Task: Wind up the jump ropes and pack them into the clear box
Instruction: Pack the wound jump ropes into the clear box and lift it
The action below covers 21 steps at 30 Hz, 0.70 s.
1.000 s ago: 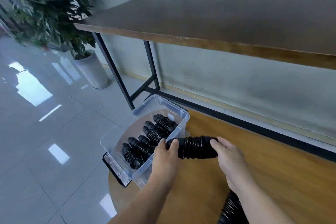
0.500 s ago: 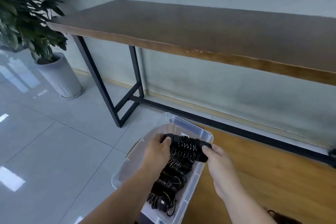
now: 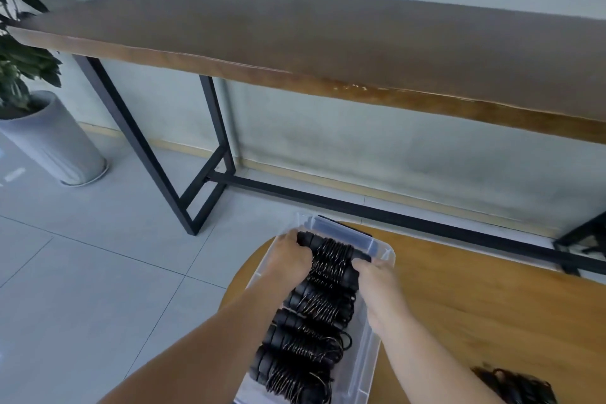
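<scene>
A wound black jump rope (image 3: 333,254) lies across the far end of the clear box (image 3: 382,251). My left hand (image 3: 288,256) grips its left handle end and my right hand (image 3: 380,285) grips its right end, both inside the box. Nearer to me, three other wound black rope bundles (image 3: 308,341) lie side by side in the box. The box sits on a round wooden table (image 3: 475,305) at its left edge. A loose pile of black rope (image 3: 515,387) lies on the table at the lower right.
A long dark wooden bench table (image 3: 328,36) on a black metal frame (image 3: 210,174) stands against the wall behind. A potted plant in a grey pot (image 3: 52,141) is at the far left on the tiled floor.
Both hands carried the wound rope from above the table edge into the box and lowered it at the far end. The camera view swung left and down over the box.
</scene>
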Motion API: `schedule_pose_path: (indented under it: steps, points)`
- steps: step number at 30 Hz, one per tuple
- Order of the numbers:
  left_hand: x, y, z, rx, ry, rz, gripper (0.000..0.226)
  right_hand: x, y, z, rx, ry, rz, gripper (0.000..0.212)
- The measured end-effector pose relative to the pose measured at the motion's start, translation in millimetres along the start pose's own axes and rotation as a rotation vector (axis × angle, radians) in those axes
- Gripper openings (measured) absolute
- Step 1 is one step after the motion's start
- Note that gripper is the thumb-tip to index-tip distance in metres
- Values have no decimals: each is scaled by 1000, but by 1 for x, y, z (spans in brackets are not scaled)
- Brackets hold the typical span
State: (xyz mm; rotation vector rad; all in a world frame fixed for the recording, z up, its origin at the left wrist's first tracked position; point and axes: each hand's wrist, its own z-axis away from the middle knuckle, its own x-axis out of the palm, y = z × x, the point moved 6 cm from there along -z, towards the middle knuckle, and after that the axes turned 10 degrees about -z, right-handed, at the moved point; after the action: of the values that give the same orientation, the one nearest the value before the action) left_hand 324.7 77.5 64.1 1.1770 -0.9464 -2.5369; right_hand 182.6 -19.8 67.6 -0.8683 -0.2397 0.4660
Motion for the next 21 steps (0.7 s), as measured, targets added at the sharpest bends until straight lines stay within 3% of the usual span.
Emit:
schedule_pose_path:
  steps: [3, 5, 9, 13, 21]
  points:
    - [4, 3, -10, 6, -22, -76, 57, 5, 4, -13, -14, 47, 4, 38]
    - [6, 6, -14, 17, -41, -124, 58, 6, 8, -21, 22, 86, 15, 10]
    - [7, 10, -18, 43, -52, -183, 53, 9, 9, -28, 46, 107, 38, 11]
    - [12, 7, -32, 28, -74, -228, 59, 17, 14, -34, 112, 87, 43, 37]
    - [32, 6, -39, 25, -141, -248, 73, 21, 15, -50, 139, 99, 83, 43]
